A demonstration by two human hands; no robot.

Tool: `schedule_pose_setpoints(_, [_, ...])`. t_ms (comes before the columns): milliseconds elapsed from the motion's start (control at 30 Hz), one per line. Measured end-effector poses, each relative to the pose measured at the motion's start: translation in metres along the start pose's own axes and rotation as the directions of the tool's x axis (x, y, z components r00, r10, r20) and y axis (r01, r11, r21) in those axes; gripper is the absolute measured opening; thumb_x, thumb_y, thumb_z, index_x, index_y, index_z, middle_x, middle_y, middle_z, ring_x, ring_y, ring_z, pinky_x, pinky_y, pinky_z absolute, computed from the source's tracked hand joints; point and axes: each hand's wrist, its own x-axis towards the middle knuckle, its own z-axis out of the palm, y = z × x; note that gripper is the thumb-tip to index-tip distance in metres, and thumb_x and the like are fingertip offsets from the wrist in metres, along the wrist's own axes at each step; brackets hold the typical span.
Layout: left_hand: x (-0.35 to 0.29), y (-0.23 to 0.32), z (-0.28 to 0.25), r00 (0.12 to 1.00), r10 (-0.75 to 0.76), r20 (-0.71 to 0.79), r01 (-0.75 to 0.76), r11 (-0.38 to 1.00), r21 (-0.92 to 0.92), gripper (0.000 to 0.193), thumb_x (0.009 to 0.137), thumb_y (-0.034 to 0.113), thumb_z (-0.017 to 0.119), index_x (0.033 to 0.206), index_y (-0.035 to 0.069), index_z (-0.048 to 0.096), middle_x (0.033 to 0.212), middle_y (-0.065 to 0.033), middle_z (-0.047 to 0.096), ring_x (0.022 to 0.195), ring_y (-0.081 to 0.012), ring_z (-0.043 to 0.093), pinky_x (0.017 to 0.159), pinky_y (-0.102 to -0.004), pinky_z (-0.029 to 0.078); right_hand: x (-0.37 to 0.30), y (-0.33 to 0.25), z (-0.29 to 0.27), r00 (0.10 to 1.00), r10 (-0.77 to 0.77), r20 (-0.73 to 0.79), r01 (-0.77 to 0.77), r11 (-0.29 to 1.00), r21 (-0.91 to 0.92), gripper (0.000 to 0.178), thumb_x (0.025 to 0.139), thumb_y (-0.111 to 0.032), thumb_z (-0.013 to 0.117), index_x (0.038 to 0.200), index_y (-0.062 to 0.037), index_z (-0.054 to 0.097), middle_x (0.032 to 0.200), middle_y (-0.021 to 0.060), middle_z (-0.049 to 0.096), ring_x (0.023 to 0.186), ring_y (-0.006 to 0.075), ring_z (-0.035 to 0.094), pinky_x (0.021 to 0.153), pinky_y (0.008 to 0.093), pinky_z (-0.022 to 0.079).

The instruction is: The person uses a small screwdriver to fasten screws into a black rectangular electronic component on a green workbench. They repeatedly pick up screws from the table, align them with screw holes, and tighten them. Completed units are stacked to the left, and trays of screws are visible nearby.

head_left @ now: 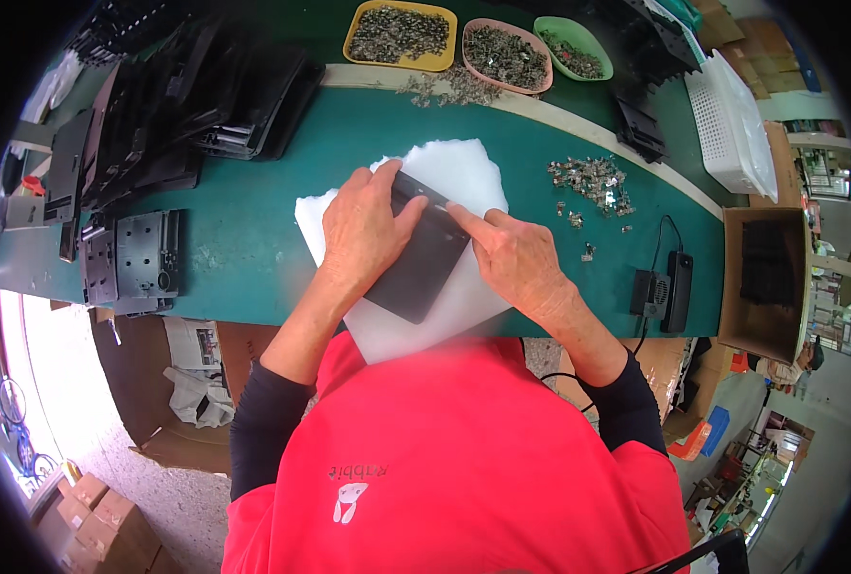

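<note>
A dark grey flat plastic panel (pixel 424 274) lies tilted over a white foam sheet (pixel 466 165) at the front edge of the bench. My left hand (pixel 366 228) grips the panel's far left side, its thumb lying across the top face. At the far right edge of the panel, my right hand (pixel 519 256) has its index fingertip on a narrow strip, with the other fingers curled in. The right thumb is hidden beneath the hand, and I cannot make out any small part there. To the right lies a pile of small metal clips (pixel 593 184), a few of them scattered nearer me.
Stacked black plastic parts (pixel 244 105) and grey panels (pixel 148 253) stand at left. Yellow (pixel 351 48), pink (pixel 531 91) and green trays (pixel 605 55) hold metal pieces at the back. A black corded device (pixel 676 292) and a cardboard box (pixel 765 212) are at right.
</note>
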Motion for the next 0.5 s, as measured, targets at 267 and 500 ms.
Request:
schedule_pose_setpoints(267, [0.001,0.000,-0.001,1.000,0.008,-0.013,-0.008,1.000,0.003,0.051,0.080,0.028,0.074,0.120,-0.001,0.061,0.093,-0.0181,0.063,0.086,-0.0348,0.064,0.074,-0.0427,0.051,0.004,-0.004,0.001,0.998,-0.039,0.042,0.043,0.993,-0.112,0.044,0.083,-0.008,0.059,0.126,-0.0153,0.062,0.077,0.0067,0.059,0.063,0.0238,0.065,0.054,0.0348,0.053])
schedule_pose_setpoints(500, [-0.003,0.000,0.008,0.995,0.083,-0.059,-0.078,0.994,0.080,0.052,0.082,0.026,0.071,0.117,-0.009,0.058,0.097,-0.0194,0.063,0.090,-0.0340,0.063,0.077,-0.0416,0.051,0.004,-0.011,0.004,0.991,-0.124,0.048,0.132,0.937,-0.322,0.047,0.079,-0.006,0.062,0.126,-0.0108,0.062,0.075,0.0030,0.058,0.059,0.0166,0.063,0.050,0.0298,0.050])
